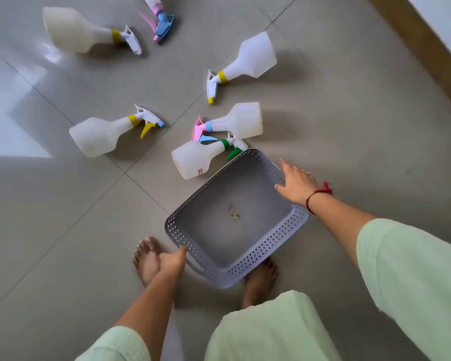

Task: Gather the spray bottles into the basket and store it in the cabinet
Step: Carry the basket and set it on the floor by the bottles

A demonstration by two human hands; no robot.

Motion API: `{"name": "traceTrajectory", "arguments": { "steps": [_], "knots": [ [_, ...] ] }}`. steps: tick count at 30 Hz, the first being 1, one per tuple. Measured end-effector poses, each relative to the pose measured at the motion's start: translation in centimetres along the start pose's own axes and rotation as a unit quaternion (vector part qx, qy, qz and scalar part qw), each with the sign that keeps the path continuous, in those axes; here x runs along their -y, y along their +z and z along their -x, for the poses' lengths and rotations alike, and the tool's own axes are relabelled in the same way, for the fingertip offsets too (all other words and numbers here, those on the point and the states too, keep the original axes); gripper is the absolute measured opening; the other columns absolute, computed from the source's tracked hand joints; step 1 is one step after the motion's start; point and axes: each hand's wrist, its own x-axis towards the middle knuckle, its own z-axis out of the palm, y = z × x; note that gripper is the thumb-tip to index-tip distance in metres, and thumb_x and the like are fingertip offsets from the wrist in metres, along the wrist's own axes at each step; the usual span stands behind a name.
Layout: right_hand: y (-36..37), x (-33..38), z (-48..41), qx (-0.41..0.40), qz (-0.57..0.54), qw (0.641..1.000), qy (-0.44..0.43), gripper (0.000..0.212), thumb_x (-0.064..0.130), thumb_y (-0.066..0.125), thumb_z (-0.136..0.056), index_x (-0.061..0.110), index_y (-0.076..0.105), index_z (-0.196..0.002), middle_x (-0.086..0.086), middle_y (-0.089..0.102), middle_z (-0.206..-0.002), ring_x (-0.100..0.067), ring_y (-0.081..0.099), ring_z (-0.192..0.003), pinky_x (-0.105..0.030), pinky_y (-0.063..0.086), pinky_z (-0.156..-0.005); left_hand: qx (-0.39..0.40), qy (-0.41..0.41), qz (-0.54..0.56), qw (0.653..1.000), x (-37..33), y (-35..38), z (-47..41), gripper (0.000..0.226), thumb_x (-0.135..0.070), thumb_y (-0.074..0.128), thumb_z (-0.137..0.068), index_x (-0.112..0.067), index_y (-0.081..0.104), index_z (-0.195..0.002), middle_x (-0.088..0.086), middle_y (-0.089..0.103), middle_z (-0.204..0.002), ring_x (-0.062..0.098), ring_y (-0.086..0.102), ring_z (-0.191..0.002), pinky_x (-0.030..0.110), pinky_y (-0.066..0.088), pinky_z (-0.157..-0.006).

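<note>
A grey perforated basket [266, 252] hangs low over the tiled floor, above my feet, with only a small scrap inside. My left hand [173, 261] is closed on its near-left rim. My right hand [296, 184] hovers with fingers spread at the far-right rim, holding nothing. Several translucent white spray bottles lie on their sides on the floor. A green-trigger bottle [193, 160] lies just beyond the basket, touching a pink-and-blue-headed bottle [241, 121]. A yellow-collared bottle [253, 58] lies farther back and a yellow-trigger bottle [99, 135] to the left. Two more bottles lie at the top left [73, 29], [163, 22].
My bare feet [147, 259] stand on the tiles under and beside the basket. A brown skirting strip [425, 48] and a white wall run diagonally along the top right. Bright light reflects off the floor [8, 113] on the left.
</note>
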Motion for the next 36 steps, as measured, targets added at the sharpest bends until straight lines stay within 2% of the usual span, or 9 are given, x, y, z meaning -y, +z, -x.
{"name": "traceTrajectory", "arguments": {
  "steps": [5,8,10,13,15,17,20,28,36],
  "knots": [
    [1.2,0.4,-0.9,0.032,-0.098,0.994,0.046,0.046,0.028,0.055,-0.088,0.009,0.039,-0.127,-0.019,0.053,-0.127,-0.037,0.055,-0.111,-0.04,0.046,-0.089,0.154,0.027,0.147,0.977,-2.5,2.2,0.4,0.026,-0.028,0.054,-0.093,-0.011,0.049,-0.112,0.004,0.051,-0.083,0.017,0.048,-0.073,0.028,0.035,-0.068],
    [0.6,0.7,0.2,0.012,-0.143,0.986,0.079,0.039,0.022,0.052,-0.089,0.005,0.044,-0.123,-0.022,0.055,-0.121,-0.039,0.055,-0.108,-0.04,0.047,-0.09,0.126,-0.022,0.265,0.956,-4.7,-0.4,1.9,0.042,-0.011,0.054,-0.093,0.006,0.044,-0.13,0.013,0.059,-0.11,0.032,0.058,-0.103,0.021,0.036,-0.085],
    [-0.3,0.7,1.4,-0.001,-0.153,0.984,0.094,0.038,0.021,0.053,-0.088,0.005,0.046,-0.122,-0.022,0.055,-0.121,-0.039,0.055,-0.109,-0.041,0.047,-0.09,0.075,-0.034,0.255,0.964,-5.1,-3.3,4.2,0.05,-0.012,0.055,-0.092,0.006,0.04,-0.136,0.012,0.05,-0.131,0.032,0.047,-0.124,0.016,0.023,-0.071],
    [-2.3,0.9,4.2,-0.014,-0.158,0.981,0.107,0.037,0.022,0.055,-0.087,0.005,0.048,-0.12,-0.021,0.056,-0.12,-0.039,0.056,-0.108,-0.041,0.047,-0.09,0.081,-0.018,0.194,0.978,-3.8,-4.9,5.8,0.051,-0.024,0.057,-0.091,-0.003,0.045,-0.135,0.014,0.047,-0.142,0.027,0.048,-0.113,0.02,0.019,-0.072],
    [-4.2,1.4,6.5,-0.015,-0.166,0.979,0.117,0.036,0.023,0.055,-0.088,0.005,0.048,-0.117,-0.021,0.058,-0.117,-0.038,0.057,-0.105,-0.041,0.048,-0.088,0.075,-0.003,0.182,0.98,-2.4,-6.5,6.8,0.061,-0.034,0.062,-0.084,-0.007,0.045,-0.136,0.015,0.04,-0.146,0.027,0.039,-0.129,0.022,0.022,-0.101],
    [-6.0,2.0,8.6,-0.014,-0.177,0.976,0.129,0.036,0.024,0.055,-0.088,0.005,0.048,-0.118,-0.021,0.059,-0.114,-0.038,0.058,-0.103,-0.041,0.048,-0.087,0.066,0.012,0.139,0.988,-1.0,-8.3,7.7,0.064,-0.052,0.055,-0.072,-0.014,0.056,-0.123,0.014,0.047,-0.135,0.029,0.039,-0.127,0.038,0.027,-0.112],
    [-9.1,3.8,12.1,-0.015,-0.193,0.972,0.136,0.039,0.025,0.055,-0.089,0.005,0.047,-0.121,-0.02,0.059,-0.116,-0.037,0.057,-0.105,-0.04,0.048,-0.088,0.102,0.012,0.212,0.972,1.0,-11.3,8.8,0.067,-0.044,0.058,-0.07,-0.01,0.054,-0.127,0.015,0.05,-0.134,0.032,0.044,-0.128,0.042,0.034,-0.11],
    [-16.0,11.3,18.0,-0.028,-0.252,0.956,0.15,0.044,0.023,0.057,-0.089,0.006,0.046,-0.128,-0.021,0.061,-0.116,-0.037,0.058,-0.106,-0.037,0.045,-0.084,0.134,0.069,0.296,0.943,4.1,-25.7,12.2,0.042,-0.012,0.054,-0.088,-0.005,0.05,-0.129,0.018,0.062,-0.125,0.033,0.061,-0.111,0.04,0.048,-0.097],
    [-19.9,19.7,18.3,-0.057,-0.316,0.935,0.148,0.047,0.023,0.058,-0.09,0.006,0.044,-0.131,-0.018,0.062,-0.106,-0.036,0.057,-0.104,-0.033,0.04,-0.079,0.059,0.1,0.287,0.951,5.2,-38.4,9.9,0.035,-0.021,0.056,-0.086,-0.007,0.057,-0.117,0.019,0.065,-0.119,0.034,0.061,-0.108,0.041,0.048,-0.094]
  ]
}}
